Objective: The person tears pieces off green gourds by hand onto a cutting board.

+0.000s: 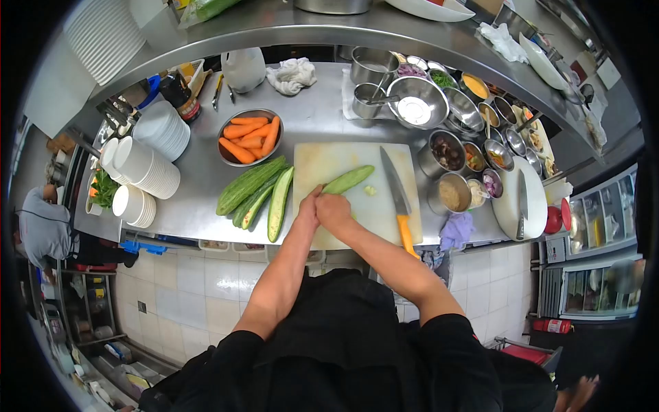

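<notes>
My left hand (311, 206) and my right hand (333, 210) are together over the left part of the white cutting board (367, 226). Both have their fingers closed at the near end of a green cucumber piece (349, 180); the fingertips are partly hidden. Small pale green scraps (370, 190) lie beside it. A large knife with a yellow handle (406, 234) rests on the board's right side, its blade pointing away from me. Left of the board are several long green cucumbers (251, 187), one with its pale cut face (279, 204) up. Behind them stands a metal bowl of carrots (251, 139).
Stacked white bowls (147, 162) stand at the left. Metal pots (445, 150) and bowls of ingredients crowd the right, near a white plate (506, 199) and a purple cloth (456, 231). A steel shelf (274, 34) spans overhead. Another person (44, 223) is at far left.
</notes>
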Demonstrator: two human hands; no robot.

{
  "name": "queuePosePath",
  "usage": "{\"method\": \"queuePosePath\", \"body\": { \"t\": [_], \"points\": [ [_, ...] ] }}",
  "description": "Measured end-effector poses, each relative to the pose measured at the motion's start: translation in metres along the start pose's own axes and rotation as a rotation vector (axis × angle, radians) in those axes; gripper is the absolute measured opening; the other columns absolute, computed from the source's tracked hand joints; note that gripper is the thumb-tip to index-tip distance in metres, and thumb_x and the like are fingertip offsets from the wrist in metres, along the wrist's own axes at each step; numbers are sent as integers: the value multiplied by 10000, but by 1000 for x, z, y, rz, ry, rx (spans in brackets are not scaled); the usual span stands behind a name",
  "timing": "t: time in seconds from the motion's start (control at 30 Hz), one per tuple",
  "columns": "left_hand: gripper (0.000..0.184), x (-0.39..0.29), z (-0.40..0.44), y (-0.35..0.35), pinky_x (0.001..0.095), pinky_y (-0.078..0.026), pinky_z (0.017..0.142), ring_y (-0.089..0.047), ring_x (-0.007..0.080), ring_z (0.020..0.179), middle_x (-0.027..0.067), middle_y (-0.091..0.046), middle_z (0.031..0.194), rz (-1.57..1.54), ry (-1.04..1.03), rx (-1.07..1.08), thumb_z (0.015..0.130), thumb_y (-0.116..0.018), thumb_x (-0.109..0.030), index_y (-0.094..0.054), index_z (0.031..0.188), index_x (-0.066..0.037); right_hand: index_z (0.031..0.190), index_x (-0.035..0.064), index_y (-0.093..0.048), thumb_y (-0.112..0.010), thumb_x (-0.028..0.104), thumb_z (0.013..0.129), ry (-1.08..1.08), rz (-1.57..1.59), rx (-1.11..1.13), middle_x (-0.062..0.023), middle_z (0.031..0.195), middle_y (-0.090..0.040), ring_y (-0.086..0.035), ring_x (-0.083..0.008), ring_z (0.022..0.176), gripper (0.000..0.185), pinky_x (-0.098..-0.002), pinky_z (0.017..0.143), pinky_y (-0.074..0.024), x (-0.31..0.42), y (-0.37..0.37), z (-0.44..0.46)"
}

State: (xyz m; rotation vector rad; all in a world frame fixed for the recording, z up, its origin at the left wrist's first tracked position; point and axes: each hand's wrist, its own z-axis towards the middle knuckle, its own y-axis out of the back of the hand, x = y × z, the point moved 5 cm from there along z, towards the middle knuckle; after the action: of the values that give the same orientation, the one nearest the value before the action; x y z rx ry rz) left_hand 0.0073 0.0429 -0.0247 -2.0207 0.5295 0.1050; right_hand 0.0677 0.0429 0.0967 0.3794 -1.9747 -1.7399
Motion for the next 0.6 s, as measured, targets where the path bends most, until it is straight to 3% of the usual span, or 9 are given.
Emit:
{"method": "queuePosePath", "body": {
  "t": [0.07,0.13,0.2,0.27,0.37,0.47,0.57,0.6],
  "points": [
    [292,-4,-16,-16,376,-464,870,-530,228,1023,117,-538,1126,18,-39,-92,934,-444,-208,-501,1154,-24,754,42,-648,-583,131,725,37,57,1,-131,770,-650,-650,-276,721,114,-396,618,-516,-15,15,-1],
    [282,-15,-3,-35,386,-467,860,-543,232,994,117,-550,1097,39,-93,-71,936,-440,-207,-508,1143,-27,750,68,-662,-582,133,741,-131,-32,-93,-109,717,-650,-649,-273,685,103,-367,586,-522,-65,30,39],
    [277,-7,-1,-34,395,-465,863,-547,237,985,120,-552,1085,43,-125,-96,937,-438,-205,-509,1136,-26,752,70,-662,-580,130,740,-148,-42,-85,-111,718,-650,-648,-273,684,102,-371,587,-520,-75,15,41],
    [276,-9,14,-20,401,-458,879,-542,243,995,125,-545,1092,66,-164,-129,939,-436,-205,-504,1135,-22,758,67,-661,-572,123,740,-48,-34,-75,-127,742,-649,-648,-276,699,106,-392,601,-517,-45,6,31],
    [293,-5,18,-13,413,-434,920,-518,243,1036,129,-519,1128,-46,33,117,933,-450,-191,-481,1166,-16,773,63,-660,-567,121,740,63,-26,43,-141,778,-648,-647,-278,725,114,-402,627,-517,-2,10,5],
    [296,-8,-7,-32,386,-450,894,-537,237,1010,123,-542,1108,14,-110,-70,926,-467,-181,-494,1167,-11,759,71,-665,-551,132,759,-53,23,-34,-137,776,-649,-650,-270,724,130,-397,619,-522,-60,25,23],
    [266,-5,-13,-36,352,-456,891,-546,218,997,105,-567,1080,55,-116,-81,933,-441,-200,-518,1126,-34,752,74,-670,-549,132,758,-261,-51,18,-133,782,-654,-652,-252,714,134,-390,599,-521,-96,13,45],
    [274,-6,-11,-35,362,-451,898,-543,223,1003,110,-560,1093,51,-125,-77,929,-453,-195,-520,1131,-22,755,80,-673,-558,132,755,-157,-66,-1,-126,798,-660,-654,-240,709,126,-383,589,-520,-78,4,38]
  ]
}}
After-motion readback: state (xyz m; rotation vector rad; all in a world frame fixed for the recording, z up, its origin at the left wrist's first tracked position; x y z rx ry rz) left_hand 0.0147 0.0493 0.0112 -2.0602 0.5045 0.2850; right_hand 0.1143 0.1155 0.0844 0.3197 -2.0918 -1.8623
